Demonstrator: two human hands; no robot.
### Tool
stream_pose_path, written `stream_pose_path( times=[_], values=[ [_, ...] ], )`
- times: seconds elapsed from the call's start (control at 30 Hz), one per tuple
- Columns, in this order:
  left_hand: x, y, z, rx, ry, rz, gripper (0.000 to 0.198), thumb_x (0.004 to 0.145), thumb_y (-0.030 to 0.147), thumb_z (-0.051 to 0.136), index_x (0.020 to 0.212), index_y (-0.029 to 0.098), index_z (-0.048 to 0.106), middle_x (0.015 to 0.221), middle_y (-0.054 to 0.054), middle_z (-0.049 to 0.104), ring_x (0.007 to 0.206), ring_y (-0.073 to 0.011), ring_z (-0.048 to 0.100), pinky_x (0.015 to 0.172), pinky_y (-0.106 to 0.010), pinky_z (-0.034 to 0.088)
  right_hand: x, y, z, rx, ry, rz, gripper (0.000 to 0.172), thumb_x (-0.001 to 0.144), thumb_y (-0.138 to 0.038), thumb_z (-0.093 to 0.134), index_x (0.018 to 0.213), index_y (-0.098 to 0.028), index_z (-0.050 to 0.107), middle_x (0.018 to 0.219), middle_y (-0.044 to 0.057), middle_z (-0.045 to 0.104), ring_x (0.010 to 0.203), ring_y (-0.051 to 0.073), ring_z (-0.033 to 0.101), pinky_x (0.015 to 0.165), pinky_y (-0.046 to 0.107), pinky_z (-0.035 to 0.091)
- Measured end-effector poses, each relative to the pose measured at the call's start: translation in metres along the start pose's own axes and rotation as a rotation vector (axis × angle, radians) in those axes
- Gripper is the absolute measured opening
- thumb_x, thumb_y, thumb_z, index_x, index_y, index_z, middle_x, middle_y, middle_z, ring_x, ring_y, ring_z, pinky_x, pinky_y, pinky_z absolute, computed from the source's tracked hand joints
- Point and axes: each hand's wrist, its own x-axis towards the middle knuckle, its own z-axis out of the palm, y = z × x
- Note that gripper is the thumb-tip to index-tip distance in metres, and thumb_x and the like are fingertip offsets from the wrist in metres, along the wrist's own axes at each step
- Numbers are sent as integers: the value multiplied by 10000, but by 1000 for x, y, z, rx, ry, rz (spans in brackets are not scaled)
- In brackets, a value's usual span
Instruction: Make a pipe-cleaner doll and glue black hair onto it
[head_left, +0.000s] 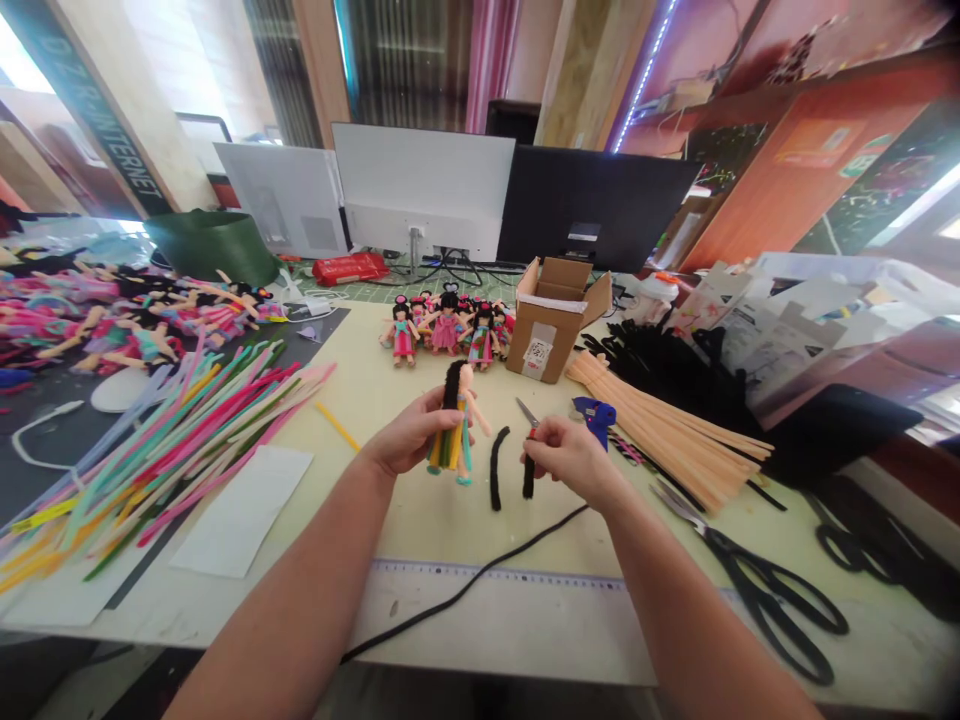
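My left hand [416,432] is closed around a small doll [450,430] made of fuzzy pipe cleaners. The doll has long black hair, a peach arm and a skirt of yellow, green and teal strips. In my closed right hand [566,452] are small scissors [528,412], their silver tip pointing up and to the left; my fingers cover most of the handle. A short black fuzzy piece [529,482] shows just below those fingers, and whether it is held I cannot tell. Between my hands a curved black pipe cleaner [495,470] lies on the table.
Finished dolls [448,325] stand behind, beside an open cardboard box [545,335]. Coloured pipe cleaners [202,420] and piled dolls [142,315] lie left. A blue glue gun [598,420], peach pipe cleaners [667,425] and large scissors [761,575] lie right. A black cord [465,590] crosses a ruler strip [525,577].
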Motion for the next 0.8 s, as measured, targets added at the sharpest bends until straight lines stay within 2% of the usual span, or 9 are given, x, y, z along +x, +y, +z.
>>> stream_pose_path(
  times=[0.1,0.2,0.4,0.53,0.67,0.8],
  values=[
    [2,-4,5,-14,8,-18,391,746,208,697,1110,171,560,920,-46,649,733,-170,657,686,-303,521,6,-10,-10,191,59,-42,207,754,-345,594,684,-215,449,524,-44,566,417,93,486,389,197,324],
    [3,-9,13,-28,-13,-21,374,741,206,704,1090,177,571,942,-47,645,752,-172,660,702,-298,515,12,-17,-9,385,122,-109,274,704,-364,676,645,-214,455,460,-82,464,379,74,384,366,196,259],
    [4,-12,24,-76,-44,-14,395,728,198,704,1107,179,595,1175,-101,606,892,-211,651,762,-303,500,24,-10,5,515,111,-239,194,707,-312,692,751,-197,543,626,-39,563,548,112,510,504,230,390],
    [5,-16,24,-62,-44,-28,454,730,201,710,1170,190,597,1228,-110,600,927,-200,629,811,-302,481,25,-3,11,439,172,-307,130,747,-275,658,792,-199,562,703,-14,603,607,128,541,560,247,410],
    [6,-23,21,-23,-63,-50,505,719,225,733,1206,208,599,1105,-85,644,931,-203,617,800,-294,475,19,-5,15,223,268,-338,70,789,-249,621,814,-211,568,694,-13,603,610,137,548,568,253,403],
    [7,-27,22,-3,-100,-44,521,715,230,734,1218,204,602,1058,-78,656,958,-218,612,828,-307,466,12,-9,17,36,299,-379,71,772,-188,613,828,-213,578,705,-11,589,645,143,547,606,257,402]
  ],
)
